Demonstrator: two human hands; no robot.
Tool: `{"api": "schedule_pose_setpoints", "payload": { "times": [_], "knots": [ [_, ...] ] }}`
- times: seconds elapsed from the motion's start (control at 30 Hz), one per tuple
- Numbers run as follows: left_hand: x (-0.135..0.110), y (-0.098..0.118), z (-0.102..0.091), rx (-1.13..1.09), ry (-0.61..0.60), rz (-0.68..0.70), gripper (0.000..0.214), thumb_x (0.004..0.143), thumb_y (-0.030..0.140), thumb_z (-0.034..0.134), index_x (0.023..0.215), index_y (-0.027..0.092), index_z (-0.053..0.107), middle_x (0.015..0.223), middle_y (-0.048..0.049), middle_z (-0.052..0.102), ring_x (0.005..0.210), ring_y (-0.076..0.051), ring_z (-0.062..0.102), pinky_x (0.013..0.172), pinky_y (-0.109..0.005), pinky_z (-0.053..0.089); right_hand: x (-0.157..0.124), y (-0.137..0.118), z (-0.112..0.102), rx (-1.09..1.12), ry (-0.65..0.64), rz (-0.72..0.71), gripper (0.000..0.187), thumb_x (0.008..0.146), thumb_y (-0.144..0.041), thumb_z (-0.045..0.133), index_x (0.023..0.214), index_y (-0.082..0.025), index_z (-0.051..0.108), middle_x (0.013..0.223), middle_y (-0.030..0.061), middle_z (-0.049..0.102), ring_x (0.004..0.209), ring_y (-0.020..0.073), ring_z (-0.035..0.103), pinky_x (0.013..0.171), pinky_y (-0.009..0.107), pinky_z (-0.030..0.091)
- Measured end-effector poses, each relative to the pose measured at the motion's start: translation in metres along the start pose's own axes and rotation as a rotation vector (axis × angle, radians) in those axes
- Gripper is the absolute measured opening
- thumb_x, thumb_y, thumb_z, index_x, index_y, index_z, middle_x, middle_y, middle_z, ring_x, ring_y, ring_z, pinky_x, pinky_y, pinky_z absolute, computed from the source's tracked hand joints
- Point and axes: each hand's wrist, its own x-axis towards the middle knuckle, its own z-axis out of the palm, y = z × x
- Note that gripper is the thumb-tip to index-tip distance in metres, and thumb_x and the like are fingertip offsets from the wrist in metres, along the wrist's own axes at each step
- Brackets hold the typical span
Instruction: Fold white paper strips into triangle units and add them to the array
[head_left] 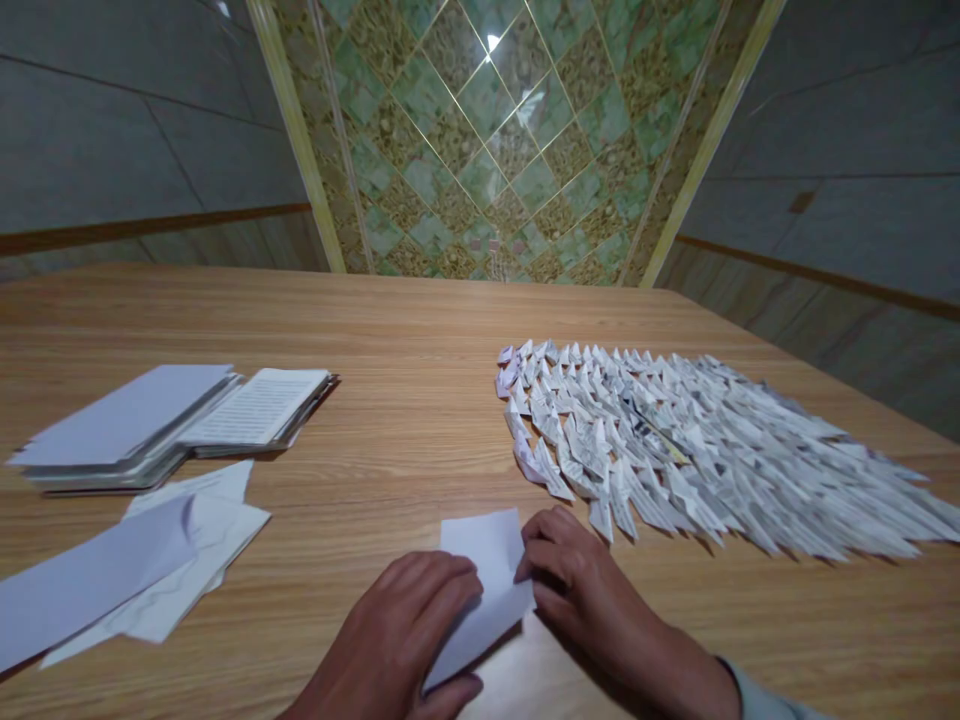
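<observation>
A white sheet of paper (491, 560) lies between my hands at the near edge of the table, slightly raised at its lower side. My left hand (412, 620) grips its left side, fingers on top and thumb beneath the lower corner. On the opposite side, my right hand (570, 570) pinches the sheet's right edge with bent fingers. Beyond my right hand stand many small folded paper boats (600, 440) in close rows, some printed and a few pale purple.
On the left of the wooden table (390, 400) are a stack of paper (135, 410) and a smaller printed stack (259, 410). Loose sheets (202, 560) overlap nearer to me. A tiled wall (487, 150) rises behind the table.
</observation>
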Motion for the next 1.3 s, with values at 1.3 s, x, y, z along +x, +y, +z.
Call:
{"api": "schedule_pose_setpoints", "payload": {
  "times": [1.3],
  "knots": [
    [-0.022,-0.022,0.028,0.090,0.148,-0.050,0.026,0.103,0.026,0.047,0.115,0.024,0.070,0.132,-0.0087,0.071,0.101,-0.020,0.076,0.085,-0.026,0.063,0.004,-0.005,0.015,-0.088,0.118,0.191,0.011,0.086,-0.011,0.067,0.081,-0.020,0.063,0.072,-0.0001,0.060,0.073,0.0195,0.053,0.071,0.032,0.034]
  ]
}}
